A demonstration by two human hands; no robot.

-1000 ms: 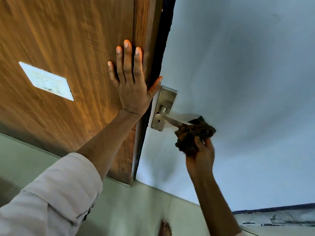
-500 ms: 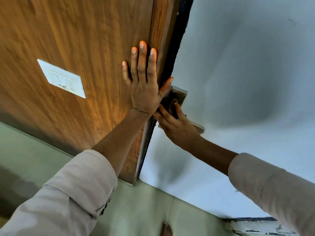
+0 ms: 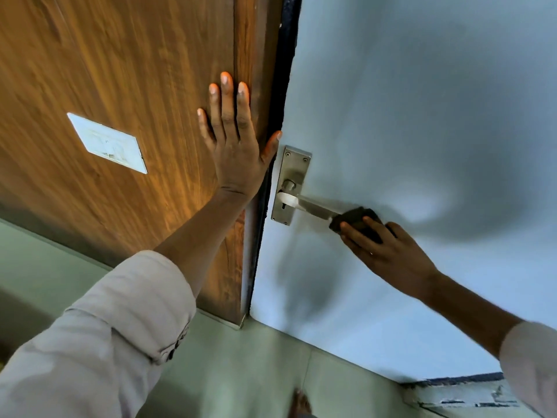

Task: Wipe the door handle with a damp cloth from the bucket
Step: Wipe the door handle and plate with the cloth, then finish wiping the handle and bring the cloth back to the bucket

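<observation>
One metal door handle (image 3: 307,205) juts from its backplate (image 3: 290,185) on the pale blue door (image 3: 422,116). One dark cloth (image 3: 357,220) wraps the lever's far end, the right hand (image 3: 388,251) closed around it. The left hand (image 3: 236,140) lies flat and open against the brown wood panel (image 3: 120,70), thumb near the backplate. One white plate (image 3: 108,143) sits on that panel. Pale green floor (image 3: 241,372) below; a bare foot (image 3: 300,402) shows.
</observation>
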